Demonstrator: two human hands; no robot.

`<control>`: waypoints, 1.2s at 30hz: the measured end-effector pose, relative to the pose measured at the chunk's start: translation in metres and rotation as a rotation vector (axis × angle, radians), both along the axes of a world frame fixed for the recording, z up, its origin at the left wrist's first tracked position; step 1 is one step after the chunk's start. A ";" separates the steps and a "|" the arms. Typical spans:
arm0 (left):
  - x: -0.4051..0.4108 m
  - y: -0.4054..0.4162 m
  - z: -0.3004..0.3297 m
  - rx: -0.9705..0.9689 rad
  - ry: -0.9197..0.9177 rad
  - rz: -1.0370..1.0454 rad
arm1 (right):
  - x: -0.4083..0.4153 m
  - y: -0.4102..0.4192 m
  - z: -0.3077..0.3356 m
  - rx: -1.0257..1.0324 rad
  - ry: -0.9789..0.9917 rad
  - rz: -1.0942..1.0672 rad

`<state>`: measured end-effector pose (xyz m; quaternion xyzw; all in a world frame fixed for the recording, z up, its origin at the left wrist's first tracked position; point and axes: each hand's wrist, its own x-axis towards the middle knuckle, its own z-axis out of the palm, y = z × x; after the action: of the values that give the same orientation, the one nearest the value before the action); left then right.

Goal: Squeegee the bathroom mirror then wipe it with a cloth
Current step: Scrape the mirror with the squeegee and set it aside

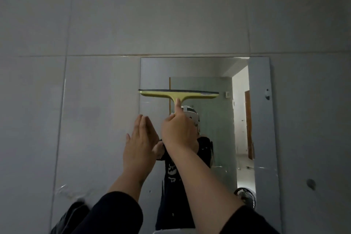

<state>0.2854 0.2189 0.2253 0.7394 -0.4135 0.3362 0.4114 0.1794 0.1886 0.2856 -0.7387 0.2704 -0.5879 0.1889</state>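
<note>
A frameless rectangular mirror (260, 119) hangs on the grey tiled wall ahead of me. A yellow-green squeegee (178, 94) with a dark rubber blade lies flat against the mirror's upper left part, blade level and on top. My right hand (177, 129) grips its handle from below, thumb stretched up along the stem. My left hand (140, 146) is flat with fingers together, resting at the mirror's left edge just below the squeegee. No cloth is in view.
Large grey wall tiles (171, 15) surround the mirror. The mirror reflects a person in dark clothes, a glass partition and a bright doorway (241, 119). A dark bag-like object (74, 216) sits at the lower left. A dark spot (311, 184) marks the wall at right.
</note>
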 end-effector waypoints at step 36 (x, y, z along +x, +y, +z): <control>-0.020 -0.003 -0.011 0.292 -0.027 0.052 | -0.193 -0.106 0.005 -0.211 0.575 -0.452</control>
<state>0.2653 0.2159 0.2140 0.7972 -0.4444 0.2929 0.2850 -0.0135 0.0825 0.2910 -0.8106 0.4064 -0.4080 -0.1064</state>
